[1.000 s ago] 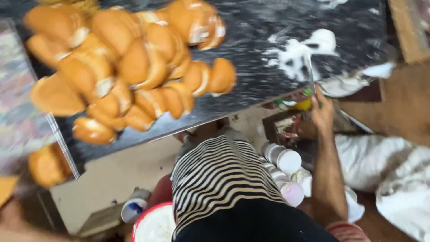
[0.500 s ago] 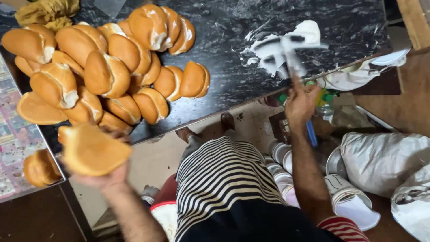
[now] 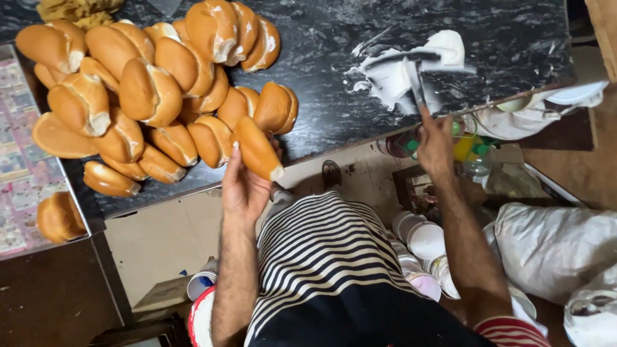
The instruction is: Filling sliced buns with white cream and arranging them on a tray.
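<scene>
My left hand (image 3: 243, 187) holds a golden bun (image 3: 258, 150) at the near edge of the dark marble counter (image 3: 321, 58), setting it against the pile of cream-filled buns (image 3: 148, 96). My right hand (image 3: 436, 142) grips the handle of a spatula (image 3: 414, 80) whose blade lies in a smear of white cream (image 3: 411, 71) on the counter's right side. My striped shirt fills the lower middle of the view.
One bun (image 3: 59, 217) lies alone on a patterned tray (image 3: 16, 160) at the left. Below the counter stand stacked white cups (image 3: 421, 247), bottles (image 3: 466, 151) and white sacks (image 3: 559, 250). A tub (image 3: 200, 283) sits on the floor by my left side.
My left hand carried a bun from the lower left up to the pile's edge. My right hand kept the spatula working in the cream.
</scene>
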